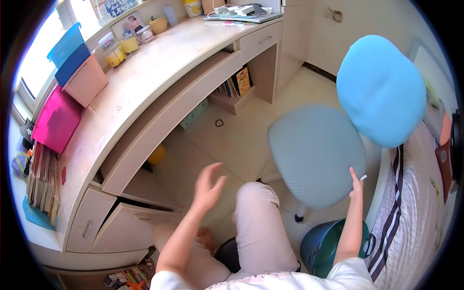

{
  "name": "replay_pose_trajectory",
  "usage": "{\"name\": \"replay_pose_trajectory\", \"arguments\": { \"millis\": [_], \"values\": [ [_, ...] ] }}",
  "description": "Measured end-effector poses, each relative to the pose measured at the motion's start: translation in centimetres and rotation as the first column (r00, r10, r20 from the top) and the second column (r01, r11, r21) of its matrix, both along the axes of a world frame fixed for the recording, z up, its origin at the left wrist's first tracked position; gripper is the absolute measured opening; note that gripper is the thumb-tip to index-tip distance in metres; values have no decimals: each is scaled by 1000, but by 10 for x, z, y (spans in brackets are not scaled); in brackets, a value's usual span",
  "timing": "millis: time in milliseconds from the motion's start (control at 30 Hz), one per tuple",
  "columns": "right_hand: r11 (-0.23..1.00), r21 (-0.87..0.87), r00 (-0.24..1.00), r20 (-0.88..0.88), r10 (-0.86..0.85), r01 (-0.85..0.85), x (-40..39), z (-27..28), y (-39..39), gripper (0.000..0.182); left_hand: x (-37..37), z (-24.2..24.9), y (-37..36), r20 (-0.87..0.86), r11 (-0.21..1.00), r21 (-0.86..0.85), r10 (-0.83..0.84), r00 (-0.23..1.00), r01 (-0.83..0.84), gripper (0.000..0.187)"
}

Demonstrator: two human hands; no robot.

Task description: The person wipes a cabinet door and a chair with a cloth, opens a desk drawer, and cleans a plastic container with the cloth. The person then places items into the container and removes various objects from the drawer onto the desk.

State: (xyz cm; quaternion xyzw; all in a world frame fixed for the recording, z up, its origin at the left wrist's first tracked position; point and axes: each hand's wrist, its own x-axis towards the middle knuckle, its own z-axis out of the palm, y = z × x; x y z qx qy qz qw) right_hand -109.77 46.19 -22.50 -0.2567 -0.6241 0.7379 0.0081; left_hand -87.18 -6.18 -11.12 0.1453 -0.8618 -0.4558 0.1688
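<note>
My left hand (pixel 209 188) hangs in the air above my knee, fingers apart, with nothing in it. At the front right edge of the grey-blue chair seat (pixel 316 150) is my right hand (pixel 356 183), its fingers against the seat's side. A small white item (pixel 363 178) sticks out beside that hand; what it is cannot be made out. The chair's light blue backrest (pixel 382 92) stands behind the seat. Below my right forearm is a dark green bucket (pixel 321 246).
A long curved desk (pixel 159 58) with an open drawer (pixel 169 116) runs along the left. Pink and blue bins (pixel 86 79) stand on it. Right of the chair is a bed (pixel 411 208). A cabinet door (pixel 128 227) hangs ajar at lower left.
</note>
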Motion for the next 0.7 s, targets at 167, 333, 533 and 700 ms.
{"name": "replay_pose_trajectory", "arguments": {
  "millis": [167, 333, 533, 700],
  "values": [
    [968, -226, 993, 4, 117, -113, 21, 2, -56, 87, -126, -68, 65, 450, 800, 600, -366, 815, 28, 75],
    [937, -293, 979, 11, 204, -192, 8, -25, -118, 78, -159, -93, 51, 231, 380, 916, -244, 942, -126, 79],
    [961, -232, 988, -66, 139, -151, 5, -35, -226, 84, -158, -109, -26, 215, 567, 759, 245, 945, -320, 79],
    [909, -289, 946, 34, 324, -301, 36, -13, -323, 82, -139, -96, -123, 292, 634, 618, 364, 884, -465, 78]
  ]
}}
